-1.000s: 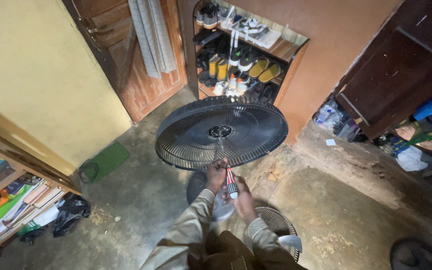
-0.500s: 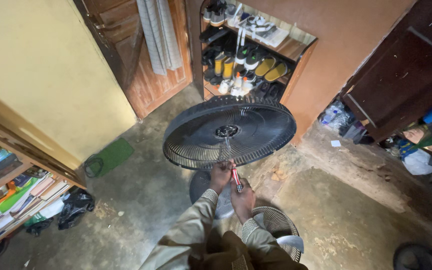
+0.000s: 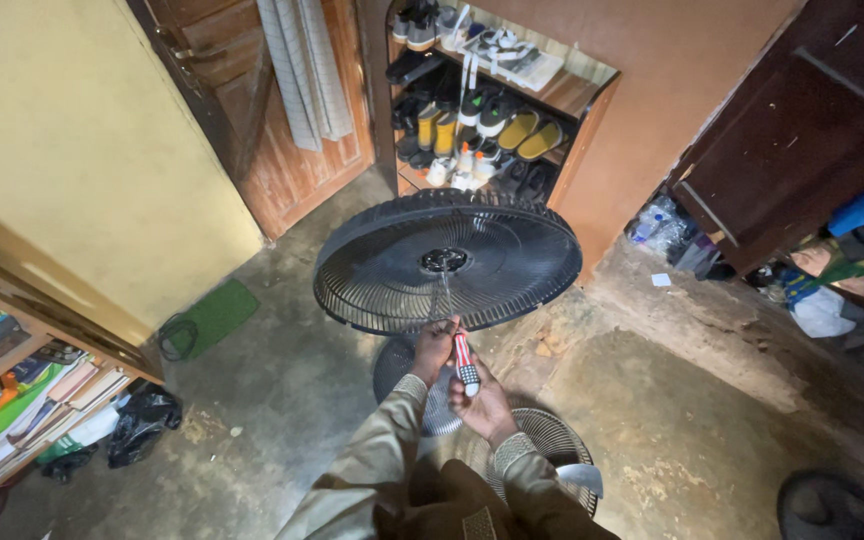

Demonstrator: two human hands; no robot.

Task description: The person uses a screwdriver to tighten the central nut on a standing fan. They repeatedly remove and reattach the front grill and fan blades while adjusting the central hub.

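both hands' fingers: left (image 3: pixel 433 345) pinching black fan grille (image 3: pixel 447 262), right (image 3: pixel 482 400) gripping red-handled screwdriver (image 3: pixel 464 362).

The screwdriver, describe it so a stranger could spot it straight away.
Find the big round black fan grille held up mid-room. Just below its near rim, the right hand grips a screwdriver, beside the left hand. Its red, white and black handle stands out.

The one camera sits on my head and looks steeply down past my sleeves to the concrete floor (image 3: pixel 282 400), with my hands close below it in the lower middle. It faces forward toward the wooden door (image 3: pixel 282 130) and shoe shelf (image 3: pixel 482 110); no second view shares the scene.
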